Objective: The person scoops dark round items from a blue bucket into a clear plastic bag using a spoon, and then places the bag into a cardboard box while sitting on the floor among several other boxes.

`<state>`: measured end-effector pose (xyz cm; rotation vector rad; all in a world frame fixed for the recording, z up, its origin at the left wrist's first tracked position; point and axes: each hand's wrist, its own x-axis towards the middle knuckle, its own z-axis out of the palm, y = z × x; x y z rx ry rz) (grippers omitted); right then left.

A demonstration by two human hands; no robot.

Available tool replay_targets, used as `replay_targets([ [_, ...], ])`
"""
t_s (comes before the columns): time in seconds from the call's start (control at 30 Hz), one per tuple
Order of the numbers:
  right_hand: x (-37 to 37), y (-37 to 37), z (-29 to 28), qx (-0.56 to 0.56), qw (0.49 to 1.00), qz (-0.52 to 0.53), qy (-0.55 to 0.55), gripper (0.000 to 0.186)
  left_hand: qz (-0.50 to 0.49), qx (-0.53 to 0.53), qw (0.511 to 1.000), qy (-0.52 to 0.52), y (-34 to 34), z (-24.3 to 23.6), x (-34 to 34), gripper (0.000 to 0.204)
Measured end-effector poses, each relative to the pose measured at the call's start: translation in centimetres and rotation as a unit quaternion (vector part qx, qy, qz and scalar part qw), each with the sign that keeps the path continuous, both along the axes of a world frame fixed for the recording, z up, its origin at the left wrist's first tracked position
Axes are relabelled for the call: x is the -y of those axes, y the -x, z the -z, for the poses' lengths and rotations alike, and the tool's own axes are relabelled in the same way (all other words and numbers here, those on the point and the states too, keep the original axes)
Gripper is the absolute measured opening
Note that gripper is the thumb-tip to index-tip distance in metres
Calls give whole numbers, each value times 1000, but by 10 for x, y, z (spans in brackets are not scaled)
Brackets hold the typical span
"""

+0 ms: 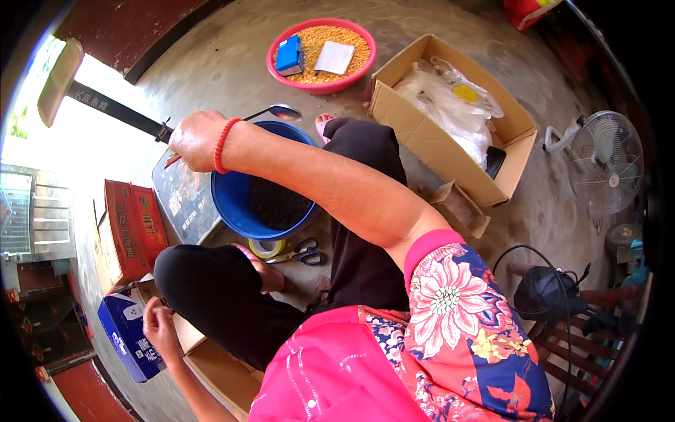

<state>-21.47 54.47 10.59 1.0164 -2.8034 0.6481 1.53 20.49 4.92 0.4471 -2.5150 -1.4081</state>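
My right hand (199,141), with a red bracelet at the wrist, is closed around the handle of a metal spoon (285,112). It is above the left rim of a blue bucket (223,211), which holds dark, crumbly material (275,205). Behind the hand rises the dark post of a platform scale (188,200); whether the hand touches that post I cannot tell. At the lower left, my left hand (162,329) has its fingers curled together, beside a blue box (130,334) and over an open cardboard box (221,369). What its fingers hold, if anything, is hidden.
A tape roll (267,247) and scissors (299,254) lie by my foot. Ahead stands a pink basin (271,60) of yellow kernels with a small blue box and paper on top. Rightward are a carton (404,116) of plastic bags and a fan (608,162). A red carton (144,225) stands left.
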Motion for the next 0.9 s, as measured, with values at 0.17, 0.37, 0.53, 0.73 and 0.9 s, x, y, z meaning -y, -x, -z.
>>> replay_targets([
  [0.17, -41, 6, -2, -3, 999, 50, 0, 19, 51, -80, 990, 107, 52, -42, -49, 21],
  [0.37, -153, 41, -2, -38, 983, 152, -92, 20, 165, -10, 977, 132, 72, -44, -55, 27],
  [0.53, -345, 45, 66, 15, 929, 328, -173, 23, 157, -32, 980, 118, 71, -35, -44, 32],
  [0.73, -517, -84, 208, 219, 815, 470, -258, 28, 125, -21, 986, 110, 62, -35, -36, 31],
  [0.9, -502, -145, 246, 362, 720, 575, -144, 35, 126, 9, 981, 145, 62, -43, -33, 31],
])
